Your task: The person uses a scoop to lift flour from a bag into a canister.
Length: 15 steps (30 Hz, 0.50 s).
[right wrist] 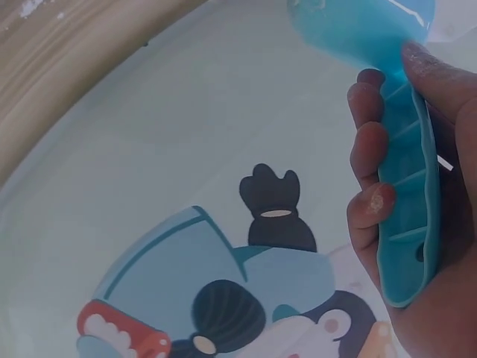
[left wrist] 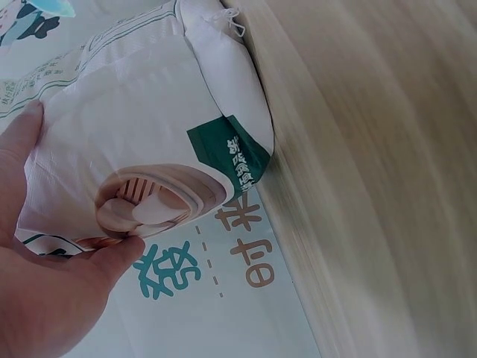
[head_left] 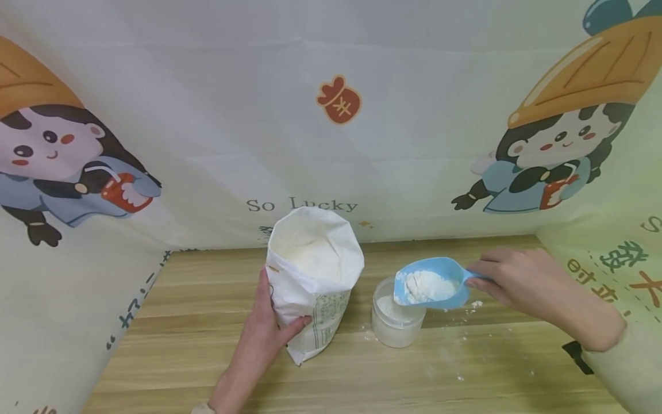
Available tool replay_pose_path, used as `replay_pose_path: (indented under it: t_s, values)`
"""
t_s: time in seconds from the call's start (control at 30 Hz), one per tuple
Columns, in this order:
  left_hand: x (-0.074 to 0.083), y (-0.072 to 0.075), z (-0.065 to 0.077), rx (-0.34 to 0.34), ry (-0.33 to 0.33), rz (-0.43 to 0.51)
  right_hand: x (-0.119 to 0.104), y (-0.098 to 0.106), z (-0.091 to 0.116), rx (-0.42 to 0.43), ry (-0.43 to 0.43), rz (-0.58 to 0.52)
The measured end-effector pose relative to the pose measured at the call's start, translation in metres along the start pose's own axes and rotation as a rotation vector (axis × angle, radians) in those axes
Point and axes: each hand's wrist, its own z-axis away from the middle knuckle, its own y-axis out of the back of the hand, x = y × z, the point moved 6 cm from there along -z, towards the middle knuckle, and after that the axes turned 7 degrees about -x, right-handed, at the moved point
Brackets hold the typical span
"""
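Note:
A white flour bag (head_left: 326,287), its top open and white flour inside, stands on the table with a slight tilt. My left hand (head_left: 269,322) grips it low on its left side, thumb across the front; in the left wrist view the fingers hold the bag's printed face (left wrist: 134,134). My right hand (head_left: 522,282) holds a blue scoop (head_left: 450,296) by its handle, fingers curled round the ribbed grip (right wrist: 406,186). White flour lies in the scoop, whose front edge is over the rim of a clear jar (head_left: 397,328). That jar has flour in it.
Flour specks (head_left: 477,303) are scattered on the wood-grain table (head_left: 196,345) right of the jar. A printed cloth (head_left: 233,115) hangs behind and along both sides. A small black object (head_left: 578,356) is by the right sleeve.

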Motion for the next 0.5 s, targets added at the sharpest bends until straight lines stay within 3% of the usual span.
replay_pose_path:
  t_s: [0.5]
  values:
    - [0.001, 0.0, 0.0, -0.001, -0.005, -0.001, -0.013, 0.005, -0.017, -0.098, 0.014, 0.081]
